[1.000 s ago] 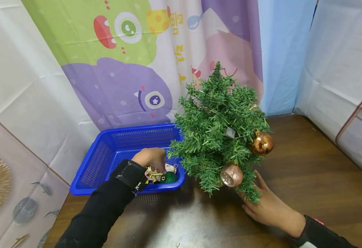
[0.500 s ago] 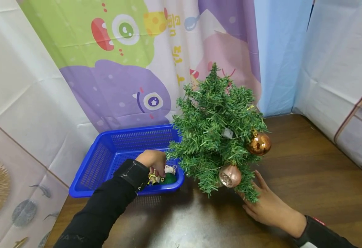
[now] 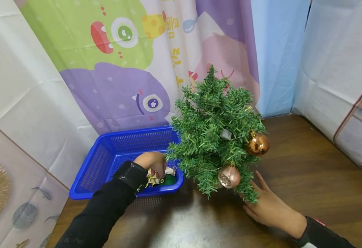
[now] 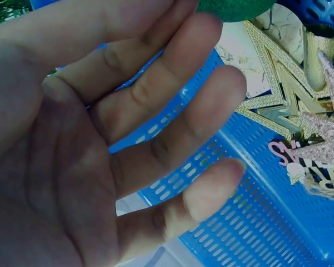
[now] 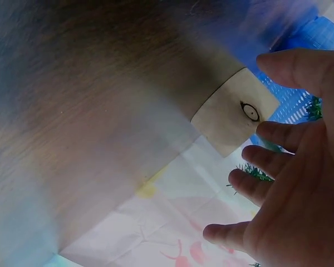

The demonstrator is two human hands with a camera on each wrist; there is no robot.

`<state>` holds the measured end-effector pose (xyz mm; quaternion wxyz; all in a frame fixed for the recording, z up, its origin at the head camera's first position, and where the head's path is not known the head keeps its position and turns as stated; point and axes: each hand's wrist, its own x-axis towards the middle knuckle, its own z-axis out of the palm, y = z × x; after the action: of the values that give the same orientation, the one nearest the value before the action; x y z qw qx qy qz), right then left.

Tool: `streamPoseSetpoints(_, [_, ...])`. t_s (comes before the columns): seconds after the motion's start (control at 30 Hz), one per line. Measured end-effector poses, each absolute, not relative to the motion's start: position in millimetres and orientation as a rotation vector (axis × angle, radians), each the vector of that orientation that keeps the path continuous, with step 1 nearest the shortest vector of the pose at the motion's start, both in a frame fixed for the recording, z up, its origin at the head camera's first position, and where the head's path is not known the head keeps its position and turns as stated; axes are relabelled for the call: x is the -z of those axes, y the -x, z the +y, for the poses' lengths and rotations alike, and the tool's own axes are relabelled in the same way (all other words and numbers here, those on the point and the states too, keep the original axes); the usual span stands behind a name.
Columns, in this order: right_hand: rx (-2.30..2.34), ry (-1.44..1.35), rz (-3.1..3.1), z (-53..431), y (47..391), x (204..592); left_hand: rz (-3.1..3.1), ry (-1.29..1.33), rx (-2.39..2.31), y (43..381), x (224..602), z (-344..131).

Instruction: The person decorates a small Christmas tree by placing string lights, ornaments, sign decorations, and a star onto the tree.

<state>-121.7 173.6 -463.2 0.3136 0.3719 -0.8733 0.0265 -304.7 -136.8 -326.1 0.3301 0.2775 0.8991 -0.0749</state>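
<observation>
My left hand (image 3: 154,163) is inside the right end of the blue plastic basket (image 3: 101,193), over a small pile of ornaments. In the left wrist view its fingers are slightly bent and spread, with nothing seen in the palm. Close to the fingertips lie a green ball ornament (image 4: 234,6), a gold star (image 4: 267,72) and a pink glitter star (image 4: 325,125). My right hand (image 3: 266,203) reaches under the small artificial Christmas tree (image 3: 215,131), fingers extended beside its beige base (image 5: 225,119); contact is unclear. A copper ball (image 3: 258,144) and a pink ornament (image 3: 229,177) hang on the tree.
Tree and basket stand side by side on a brown wooden table (image 3: 308,179). A cartoon-printed curtain (image 3: 115,93) hangs behind them, and pale cloth sheets (image 3: 332,79) enclose both sides. The tree's left branches overhang the basket's right rim.
My left hand shifts slightly within the basket, over the ornaments. My right hand keeps its place by the tree's base. The head view drifts a little.
</observation>
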Motion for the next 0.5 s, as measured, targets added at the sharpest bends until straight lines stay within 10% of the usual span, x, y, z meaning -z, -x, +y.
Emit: streamPoseSetpoints(0.5, [-0.084, -1.011, -2.263, 168.6, 122.2, 458.9, 2.436, -1.067, -0.164, 297.6, 310.9, -169.9])
